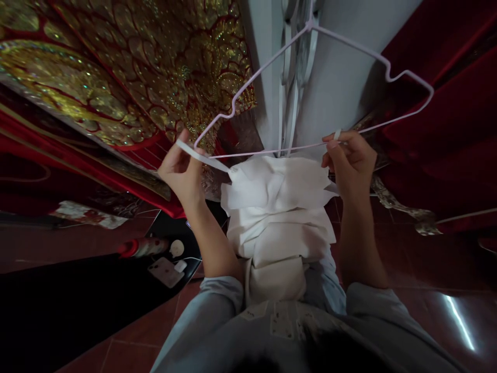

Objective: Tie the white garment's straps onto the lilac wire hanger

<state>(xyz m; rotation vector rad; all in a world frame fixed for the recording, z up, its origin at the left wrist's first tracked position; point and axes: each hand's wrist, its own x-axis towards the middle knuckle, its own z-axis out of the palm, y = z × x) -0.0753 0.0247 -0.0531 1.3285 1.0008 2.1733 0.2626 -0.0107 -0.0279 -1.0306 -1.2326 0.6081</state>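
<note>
A thin pale wire hanger (349,49) hangs in front of me, its hook up near a grey wall. A white folded garment (277,207) hangs below its bottom bar. My left hand (182,173) pinches a white strap (202,156) of the garment at the hanger's left end. My right hand (351,158) is closed on another white strap where it loops over the bar on the right. Both hands are raised at the same height, either side of the cloth.
Red garments with heavy gold embroidery (128,67) hang at the upper left, dark red velvet cloth (458,119) at the right. On the tiled floor at the lower left lie a red-capped bottle (142,247) and a phone with a charger (167,270).
</note>
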